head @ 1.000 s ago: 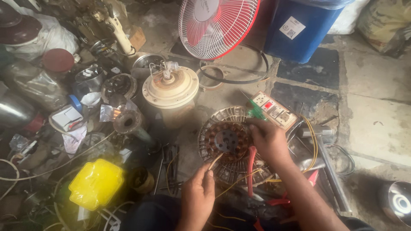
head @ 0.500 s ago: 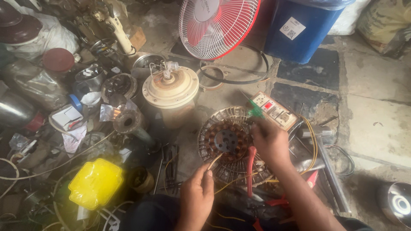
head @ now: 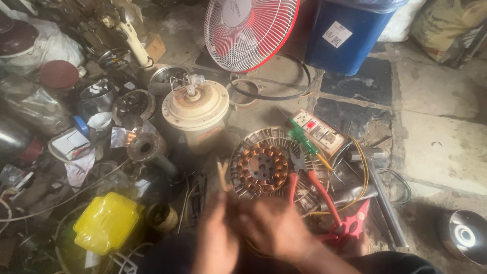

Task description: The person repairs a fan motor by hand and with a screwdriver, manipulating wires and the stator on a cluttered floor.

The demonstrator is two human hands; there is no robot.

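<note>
Both hands meet low in view: the left hand (head: 217, 238) pinches a thin stick (head: 222, 176), seemingly; the blurred right hand's (head: 274, 228) grip I cannot tell. The copper-wound stator (head: 263, 168) lies just ahead, red-handled pliers (head: 309, 185) across it, within reach.

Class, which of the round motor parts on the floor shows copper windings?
The stator by the hands; the cream motor is a closed housing.

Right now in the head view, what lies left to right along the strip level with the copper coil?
Yellow plastic container → thin wooden sticks held up by the blurred left hand → round copper-wound stator → red-handled pliers → shiny metal dome.
</note>
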